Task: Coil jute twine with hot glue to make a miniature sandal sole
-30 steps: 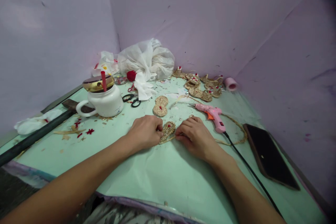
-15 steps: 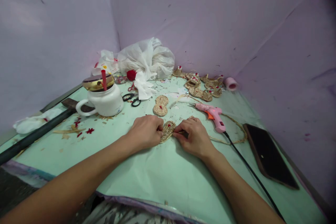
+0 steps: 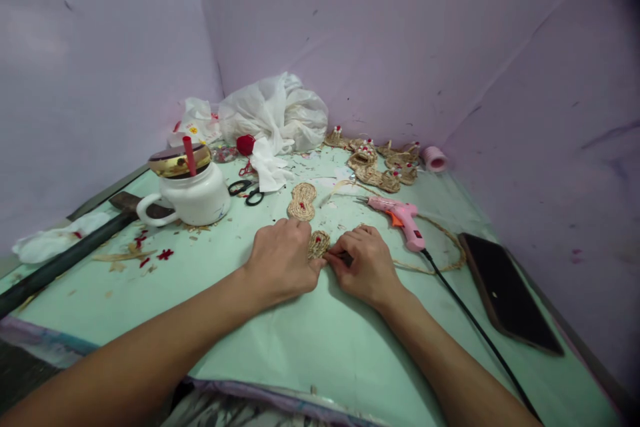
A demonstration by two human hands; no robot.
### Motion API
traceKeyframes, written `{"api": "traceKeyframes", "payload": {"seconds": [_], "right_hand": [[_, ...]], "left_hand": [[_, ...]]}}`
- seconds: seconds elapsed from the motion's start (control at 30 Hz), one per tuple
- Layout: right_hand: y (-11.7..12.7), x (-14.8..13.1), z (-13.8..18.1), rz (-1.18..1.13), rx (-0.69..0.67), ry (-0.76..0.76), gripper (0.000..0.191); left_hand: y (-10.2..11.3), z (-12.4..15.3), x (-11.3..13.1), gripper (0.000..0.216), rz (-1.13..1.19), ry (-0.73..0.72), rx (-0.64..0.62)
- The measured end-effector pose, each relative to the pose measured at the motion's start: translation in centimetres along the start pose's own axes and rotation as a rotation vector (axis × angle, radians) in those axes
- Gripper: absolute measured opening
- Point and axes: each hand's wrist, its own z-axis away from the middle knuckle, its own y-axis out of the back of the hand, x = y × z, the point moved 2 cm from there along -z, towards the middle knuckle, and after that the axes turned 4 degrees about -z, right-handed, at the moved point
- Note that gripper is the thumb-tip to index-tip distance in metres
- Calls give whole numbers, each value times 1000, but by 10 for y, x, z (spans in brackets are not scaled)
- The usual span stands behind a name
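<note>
Between my hands is a small woven straw sole (image 3: 319, 243) with a red mark on it, partly covered by fingers. My left hand (image 3: 283, 257) is closed on its left side, the thumb at the near edge. At the right edge, the thumb and fingers of my right hand (image 3: 363, 263) pinch a straw cord (image 3: 460, 255) against the sole; the pinched end is mostly hidden. That cord loops out to the right, behind the pink glue gun (image 3: 406, 219). Just beyond my left hand lies a second straw sole (image 3: 302, 201), also marked red.
Left stand a white mug (image 3: 203, 197) with a gold lid and a long-handled hammer (image 3: 75, 257). Black-handled scissors (image 3: 254, 197) lie near white tissue (image 3: 270, 170). Behind are a plastic bag (image 3: 280, 110) and small straw slippers (image 3: 367, 167). A phone (image 3: 510, 293) lies right.
My left hand has shifted its hold, its thumb now reaching to the sole's near edge by my right fingertips. The sole is turned slightly, and the whole view has shifted a little.
</note>
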Motion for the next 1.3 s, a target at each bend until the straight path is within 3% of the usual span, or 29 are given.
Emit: {"api": "traceKeyframes", "payload": {"seconds": [0.27,0.4,0.73,1.3], "right_hand": [[0,-2,1,1,18,-24,12],[4,0,-1,-16,-10,-31,7],[22,14,-2,23,-124,31,6],[8,6,-5,97,-37,-141,9]], "left_hand": [[1,-1,13,29,-122,-7,-22],[-3,-2,11,24,-115,67,-16],[-10,-2,1,16,-29,42,50],[-15,-4,5,13,31,-17,152]]}}
